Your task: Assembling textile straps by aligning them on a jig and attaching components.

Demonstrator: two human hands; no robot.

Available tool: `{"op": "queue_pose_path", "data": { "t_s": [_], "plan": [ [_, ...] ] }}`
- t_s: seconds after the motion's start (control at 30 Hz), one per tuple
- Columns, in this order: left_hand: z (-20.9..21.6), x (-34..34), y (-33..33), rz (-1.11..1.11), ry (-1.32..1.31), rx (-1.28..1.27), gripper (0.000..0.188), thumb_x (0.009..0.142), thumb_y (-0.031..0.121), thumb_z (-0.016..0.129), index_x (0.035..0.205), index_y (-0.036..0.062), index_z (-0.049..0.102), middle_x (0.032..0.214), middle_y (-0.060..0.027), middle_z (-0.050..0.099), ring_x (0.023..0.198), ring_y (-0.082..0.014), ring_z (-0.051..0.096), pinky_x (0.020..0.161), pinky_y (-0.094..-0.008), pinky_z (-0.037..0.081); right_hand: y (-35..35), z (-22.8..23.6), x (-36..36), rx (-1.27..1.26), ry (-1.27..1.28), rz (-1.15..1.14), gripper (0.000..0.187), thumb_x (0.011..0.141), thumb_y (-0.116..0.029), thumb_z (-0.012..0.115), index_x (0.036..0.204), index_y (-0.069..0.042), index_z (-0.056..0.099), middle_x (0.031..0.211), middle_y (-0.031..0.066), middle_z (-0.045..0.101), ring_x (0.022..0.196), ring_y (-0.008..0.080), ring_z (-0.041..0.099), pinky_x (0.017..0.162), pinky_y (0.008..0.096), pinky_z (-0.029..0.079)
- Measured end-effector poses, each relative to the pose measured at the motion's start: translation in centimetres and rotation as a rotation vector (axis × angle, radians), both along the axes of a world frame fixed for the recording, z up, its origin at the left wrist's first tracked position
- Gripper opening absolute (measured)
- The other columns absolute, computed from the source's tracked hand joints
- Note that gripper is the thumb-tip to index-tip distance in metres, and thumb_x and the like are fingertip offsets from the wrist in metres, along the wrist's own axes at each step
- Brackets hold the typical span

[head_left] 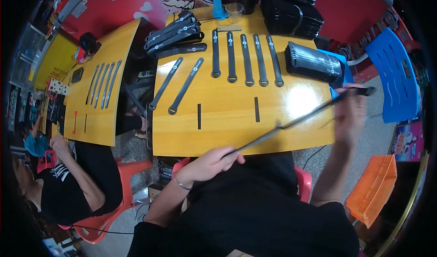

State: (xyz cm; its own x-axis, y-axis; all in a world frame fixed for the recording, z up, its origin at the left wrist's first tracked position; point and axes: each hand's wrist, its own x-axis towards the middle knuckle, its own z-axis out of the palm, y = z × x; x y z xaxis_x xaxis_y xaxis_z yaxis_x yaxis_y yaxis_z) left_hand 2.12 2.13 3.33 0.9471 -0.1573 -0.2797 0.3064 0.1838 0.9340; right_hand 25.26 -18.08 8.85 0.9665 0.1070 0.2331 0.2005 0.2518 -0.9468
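Observation:
A long dark strap (300,119) stretches slantwise between my hands above the table's front edge, with a kink about midway. I cannot tell if it is one strap or two linked. My left hand (211,162) is closed on its lower end. Raised beyond the table's right side, my right hand (349,116) is closed round the strap near its upper end; its fingers are slightly blurred. Several dark straps with slotted ends, such as this strap (231,59), lie in a row on the yellow table (227,136). Left of them, two more straps, including this strap (185,87), lie slanted.
A strap pile (175,36), a blue fan (217,2) and a clear cup (234,12) stand at the back. A strap bundle (314,62) and black packs (291,18) lie right. A blue chair (393,75), an orange crate (372,188) and a seated co-worker (68,184) are nearby.

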Motion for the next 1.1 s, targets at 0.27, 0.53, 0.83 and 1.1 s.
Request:
{"op": "queue_pose_path", "data": {
  "t_s": [0.27, 0.53, 0.83, 1.1],
  "plan": [
    [-2.7, -3.9, 3.4, 0.489, 0.203, -0.442, 0.030, 0.099, 0.032, 0.028, 0.106, 0.0061, 0.042, 0.062, 0.0043, 0.029, 0.047, -0.0041, 0.025, 0.042, -0.0167, 0.023, -10.9, -0.2, 3.2, -0.806, -0.639, -0.437, 0.019, 0.086, 0.001, 0.058, 0.100, -0.007, 0.066, 0.094, 0.0067, 0.067, 0.084, 0.0146, 0.064, 0.074, 0.0271, 0.050],
    [-1.6, 0.7, 1.8, 0.587, -0.115, -0.659, 0.047, 0.097, 0.028, 0.034, 0.131, -0.0045, 0.033, 0.080, -0.0008, 0.039, 0.064, -0.0085, 0.036, 0.060, -0.0228, 0.033, -5.0, -8.4, -3.6, -1.375, -0.525, 0.163, 0.033, 0.075, -0.023, 0.070, 0.106, -0.013, 0.065, 0.107, 0.0071, 0.062, 0.085, 0.0237, 0.064, 0.072, 0.0339, 0.051],
    [-2.7, 2.1, -0.1, 0.724, -0.211, -0.687, 0.032, 0.098, 0.028, 0.039, 0.124, 0.0099, 0.042, 0.098, -0.0056, 0.050, 0.102, -0.0206, 0.048, 0.096, -0.0460, 0.039, -3.7, -10.2, -2.2, -1.345, -0.620, 0.078, 0.032, 0.077, -0.024, 0.067, 0.107, -0.013, 0.064, 0.115, 0.0059, 0.058, 0.090, 0.0242, 0.062, 0.071, 0.0339, 0.051],
    [-1.5, 3.1, -1.6, 0.674, -0.138, -0.674, 0.025, 0.100, 0.024, 0.029, 0.122, 0.0134, 0.037, 0.108, -0.0110, 0.049, 0.118, -0.0303, 0.047, 0.094, -0.0559, 0.043, -2.6, -9.5, -1.1, -1.172, -0.578, 0.145, 0.029, 0.080, -0.016, 0.062, 0.109, -0.011, 0.063, 0.094, 0.0091, 0.064, 0.079, 0.0262, 0.064, 0.068, 0.0335, 0.050]
  ]
}}
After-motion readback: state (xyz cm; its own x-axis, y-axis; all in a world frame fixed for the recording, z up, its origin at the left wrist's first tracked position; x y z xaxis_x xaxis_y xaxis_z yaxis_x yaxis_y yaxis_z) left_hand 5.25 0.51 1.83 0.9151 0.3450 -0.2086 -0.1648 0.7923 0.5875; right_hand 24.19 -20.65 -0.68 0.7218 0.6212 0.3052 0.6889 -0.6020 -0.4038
